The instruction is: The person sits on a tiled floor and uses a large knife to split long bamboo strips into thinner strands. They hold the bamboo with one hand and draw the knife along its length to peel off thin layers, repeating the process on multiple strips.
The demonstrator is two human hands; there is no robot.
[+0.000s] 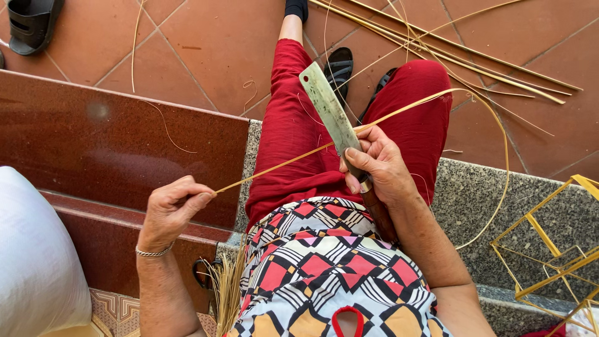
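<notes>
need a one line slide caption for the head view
Right hand draws a broad steel cleaver along a thin yellow bamboo strip pinched in the left hand.

Black sandal [30, 24] top-left – yellow strip frame [552, 249] on granite ledge [474, 200], rt side.

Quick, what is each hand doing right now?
Left hand: closed, pinching the end of the bamboo strip.
Right hand: closed on the cleaver, blade against the strip.

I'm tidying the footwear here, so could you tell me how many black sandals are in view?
3: one sandal at the top left corner, one between the legs, and one mostly hidden behind the red-trousered knee.
</notes>
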